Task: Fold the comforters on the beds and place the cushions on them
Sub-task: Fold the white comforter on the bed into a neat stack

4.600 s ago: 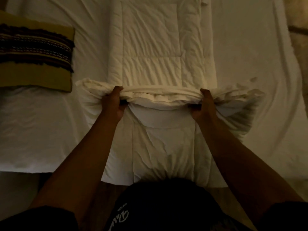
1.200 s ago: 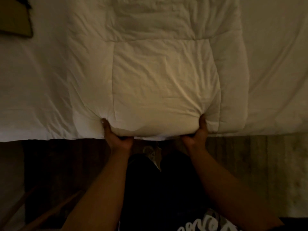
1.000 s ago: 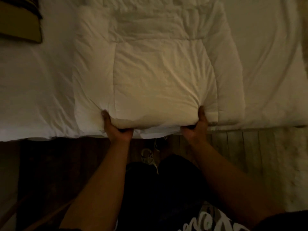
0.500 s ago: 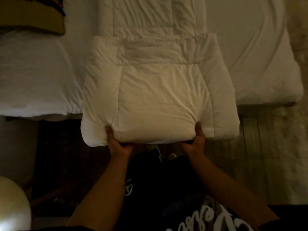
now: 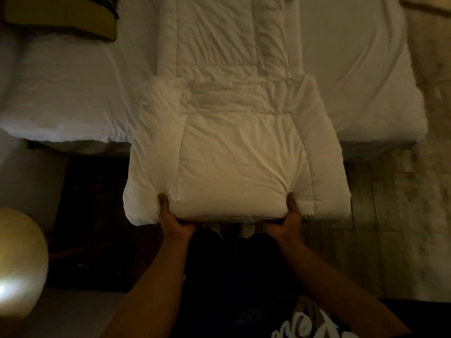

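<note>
In the head view, the thick white quilted comforter, folded into a padded block, has been drawn back from the white-sheeted bed since a second ago; its near end now overhangs the dark floor at frame centre, with the rest still stretched up the mattress. The left hand and right hand each clamp its lower edge, thumbs on top. Another fold probably follows. The olive, stripe-trimmed cushion waits at upper left; a glowing round lamp sits at lower left, a pale rug at right.
</note>
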